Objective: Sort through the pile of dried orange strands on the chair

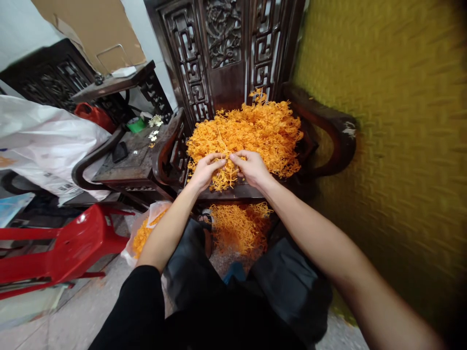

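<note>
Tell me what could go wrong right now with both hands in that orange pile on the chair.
The orange strands are heaped to the front edge of the chair seat, so pulling with the left hand and right hand may drag more over; some strands already lie on the floor. The tangled clump between the hands could tear rather than separate cleanly.

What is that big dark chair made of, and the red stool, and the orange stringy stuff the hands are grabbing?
The chair looks like dark carved wood, polished: fretwork back, smooth shiny armrests. The red stool seems to be moulded plastic, glossy with bright highlights. The orange stringy stuff looks like thin, dry, branching strands, maybe a dried plant or fungus; I can't tell for sure. The left hand and right hand pinch a clump of it.
</note>
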Tool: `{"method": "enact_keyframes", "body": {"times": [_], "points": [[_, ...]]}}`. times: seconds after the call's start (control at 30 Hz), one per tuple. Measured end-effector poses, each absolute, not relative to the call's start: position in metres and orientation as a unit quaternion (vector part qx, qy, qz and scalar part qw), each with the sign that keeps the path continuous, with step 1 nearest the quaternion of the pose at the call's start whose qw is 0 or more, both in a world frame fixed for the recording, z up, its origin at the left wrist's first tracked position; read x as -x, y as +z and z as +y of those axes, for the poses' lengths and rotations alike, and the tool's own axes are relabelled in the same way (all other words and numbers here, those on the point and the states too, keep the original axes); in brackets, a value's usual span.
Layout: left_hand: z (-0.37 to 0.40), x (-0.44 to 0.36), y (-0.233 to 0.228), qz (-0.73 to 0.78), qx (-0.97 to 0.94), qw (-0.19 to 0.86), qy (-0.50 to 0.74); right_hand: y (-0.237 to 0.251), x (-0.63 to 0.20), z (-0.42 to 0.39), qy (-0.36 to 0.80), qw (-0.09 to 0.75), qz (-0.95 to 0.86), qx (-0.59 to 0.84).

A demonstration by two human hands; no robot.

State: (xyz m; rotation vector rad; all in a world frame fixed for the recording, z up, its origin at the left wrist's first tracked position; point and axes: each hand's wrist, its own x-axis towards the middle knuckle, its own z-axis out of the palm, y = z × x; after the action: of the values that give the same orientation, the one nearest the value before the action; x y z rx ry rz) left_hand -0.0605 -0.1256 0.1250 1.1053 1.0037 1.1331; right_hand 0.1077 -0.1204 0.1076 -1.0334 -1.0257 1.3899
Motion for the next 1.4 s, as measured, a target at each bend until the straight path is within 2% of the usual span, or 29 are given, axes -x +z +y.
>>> {"method": "enact_keyframes", "body": {"times": [0.1, 0.27, 0.43, 0.5, 0.57, 0.63, 0.67, 0.7, 0.77, 0.83, 0.9, 1.0, 1.13, 1.27, 1.4], "points": [[-0.123, 0.061, 0.126, 0.437, -0.438, 0.597, 0.511, 0.107, -0.110, -0.118, 0.564, 0.549, -0.426, 0.446], [-0.113, 0.067, 0.122, 0.479, -0.382, 0.537, 0.579, 0.111, -0.119, -0.115, 0.586, 0.558, -0.397, 0.433], [-0.109, 0.071, 0.122, 0.519, -0.416, 0.489, 0.563, 0.112, -0.117, -0.115, 0.575, 0.560, -0.393, 0.448], [-0.107, 0.076, 0.122, 0.547, -0.490, 0.419, 0.534, 0.111, -0.114, -0.114, 0.553, 0.564, -0.399, 0.466], [-0.102, 0.087, 0.123, 0.574, -0.574, 0.286, 0.509, 0.112, -0.117, -0.113, 0.524, 0.574, -0.399, 0.486], [-0.096, 0.104, 0.126, 0.601, -0.600, 0.166, 0.501, 0.114, -0.127, -0.110, 0.491, 0.600, -0.383, 0.503], [-0.093, 0.113, 0.128, 0.615, -0.582, 0.149, 0.511, 0.117, -0.134, -0.108, 0.475, 0.619, -0.369, 0.505], [-0.092, 0.122, 0.131, 0.625, -0.550, 0.172, 0.527, 0.119, -0.141, -0.107, 0.468, 0.635, -0.356, 0.501], [-0.093, 0.131, 0.138, 0.591, -0.490, 0.308, 0.562, 0.122, -0.153, -0.106, 0.486, 0.642, -0.349, 0.479], [-0.101, 0.128, 0.144, 0.486, -0.481, 0.452, 0.573, 0.121, -0.155, -0.109, 0.528, 0.615, -0.373, 0.452], [-0.111, 0.113, 0.146, 0.393, -0.530, 0.516, 0.546, 0.118, -0.148, -0.114, 0.553, 0.580, -0.408, 0.438], [-0.122, 0.085, 0.142, 0.373, -0.603, 0.514, 0.482, 0.112, -0.128, -0.122, 0.568, 0.547, -0.450, 0.419], [-0.119, 0.063, 0.126, 0.425, -0.570, 0.522, 0.472, 0.110, -0.113, -0.127, 0.593, 0.526, -0.475, 0.382], [-0.113, 0.062, 0.121, 0.450, -0.610, 0.430, 0.490, 0.108, -0.109, -0.129, 0.620, 0.526, -0.449, 0.371], [-0.117, 0.064, 0.128, 0.500, -0.654, 0.322, 0.468, 0.105, -0.110, -0.122, 0.532, 0.581, -0.442, 0.429]]}}
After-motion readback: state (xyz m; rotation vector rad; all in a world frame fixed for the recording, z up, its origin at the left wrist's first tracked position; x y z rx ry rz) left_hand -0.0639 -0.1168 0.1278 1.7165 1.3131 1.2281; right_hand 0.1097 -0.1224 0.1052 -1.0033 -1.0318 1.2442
